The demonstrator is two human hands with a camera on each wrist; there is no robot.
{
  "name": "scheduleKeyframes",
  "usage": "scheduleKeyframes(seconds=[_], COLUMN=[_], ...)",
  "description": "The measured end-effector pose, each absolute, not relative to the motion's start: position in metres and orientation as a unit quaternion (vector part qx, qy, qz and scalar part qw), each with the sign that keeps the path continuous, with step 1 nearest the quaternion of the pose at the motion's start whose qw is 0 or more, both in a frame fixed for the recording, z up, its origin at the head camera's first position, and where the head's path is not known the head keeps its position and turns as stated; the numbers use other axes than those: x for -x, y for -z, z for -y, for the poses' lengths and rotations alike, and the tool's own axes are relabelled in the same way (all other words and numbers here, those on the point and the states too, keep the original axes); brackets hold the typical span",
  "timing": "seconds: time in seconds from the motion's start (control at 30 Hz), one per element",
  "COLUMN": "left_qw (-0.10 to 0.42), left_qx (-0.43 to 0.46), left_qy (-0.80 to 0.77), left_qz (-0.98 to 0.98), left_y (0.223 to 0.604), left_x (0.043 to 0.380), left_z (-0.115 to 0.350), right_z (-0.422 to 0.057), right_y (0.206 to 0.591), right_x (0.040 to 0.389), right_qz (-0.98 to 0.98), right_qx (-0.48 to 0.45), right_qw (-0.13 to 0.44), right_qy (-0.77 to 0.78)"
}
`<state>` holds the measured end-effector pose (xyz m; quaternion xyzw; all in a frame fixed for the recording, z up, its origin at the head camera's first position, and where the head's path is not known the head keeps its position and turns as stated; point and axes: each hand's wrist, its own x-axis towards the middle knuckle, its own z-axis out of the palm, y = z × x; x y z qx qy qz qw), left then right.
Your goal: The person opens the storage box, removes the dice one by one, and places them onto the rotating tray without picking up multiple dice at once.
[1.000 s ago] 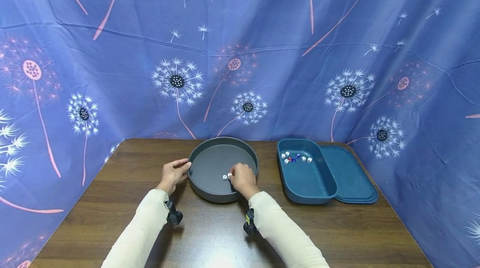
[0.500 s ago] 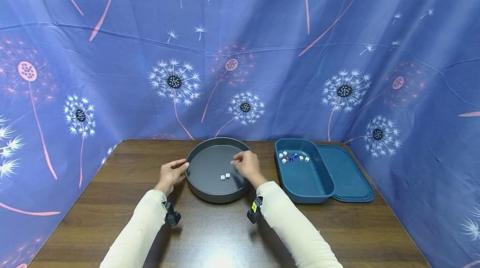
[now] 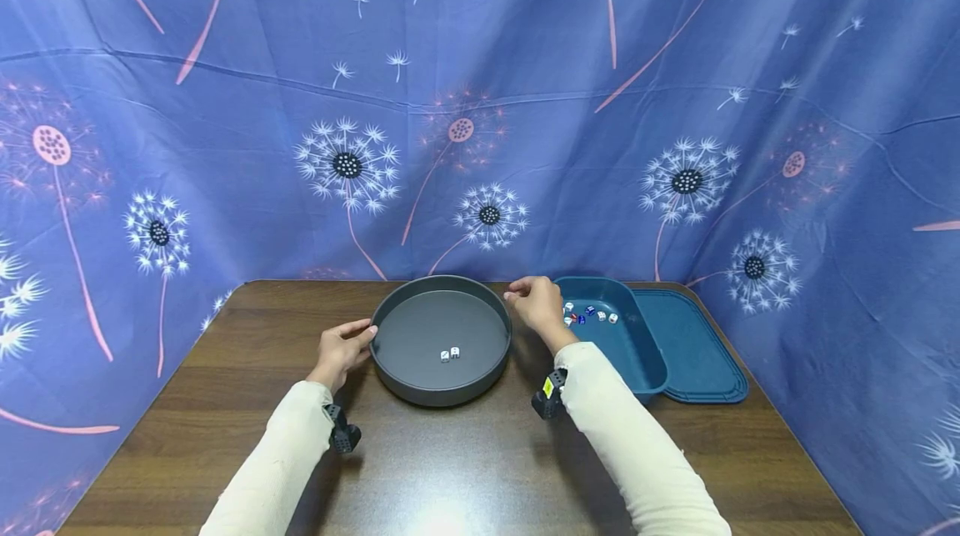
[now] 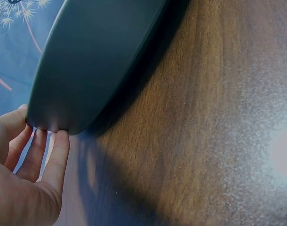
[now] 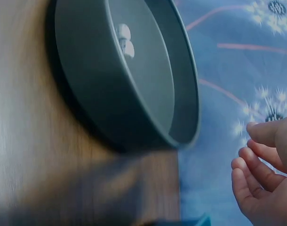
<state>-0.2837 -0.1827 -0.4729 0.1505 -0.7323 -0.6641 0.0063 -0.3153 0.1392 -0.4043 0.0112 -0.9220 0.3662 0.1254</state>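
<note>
A round dark grey pan [image 3: 442, 394] stands mid-table with two white dice [image 3: 450, 354] on its floor. At its left side my left hand [image 3: 341, 353] holds the wall; in the left wrist view the thumb lies at the rim and the fingers [image 4: 56, 155] meet the outer side. My right hand [image 3: 542, 303] is in the air between the pan and a blue-green container [image 3: 622, 353], partly covering that container's left edge. The right wrist view shows its fingers [image 5: 259, 167] loosely bent, with nothing between them.
Inside the container lie several dice [image 3: 590, 311], white, dark blue and red. Its matching lid [image 3: 697, 344] lies to the right, partly under it. A blue dandelion-print cloth [image 3: 420, 102] hangs behind the wooden table [image 3: 420, 469].
My right hand has let go of a white die, lifted off the pan floor and moved right over the rim towards the container. The left hand stays at the pan's wall.
</note>
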Motion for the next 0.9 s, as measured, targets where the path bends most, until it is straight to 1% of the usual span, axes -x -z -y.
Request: scheduleKeyframes(seconds=[0.27, 0.57, 0.77, 0.9], left_qw=[0.008, 0.001, 0.001, 0.004], left_qx=[-0.148, -0.155, -0.153, -0.151], left_qy=[0.670, 0.669, 0.672, 0.674], left_qz=[0.727, 0.727, 0.724, 0.723], left_y=[0.472, 0.470, 0.470, 0.471], left_x=[0.282, 0.283, 0.283, 0.282], left_z=[0.183, 0.184, 0.183, 0.183], right_z=[-0.182, -0.220, -0.232, -0.234], right_y=[0.410, 0.439, 0.459, 0.469], right_x=[0.320, 0.323, 0.320, 0.318], right_qz=[0.913, 0.902, 0.897, 0.900], right_qx=[0.032, 0.077, 0.088, 0.105], right_qw=[0.168, 0.178, 0.185, 0.178], right_qy=[-0.371, -0.386, -0.393, -0.384])
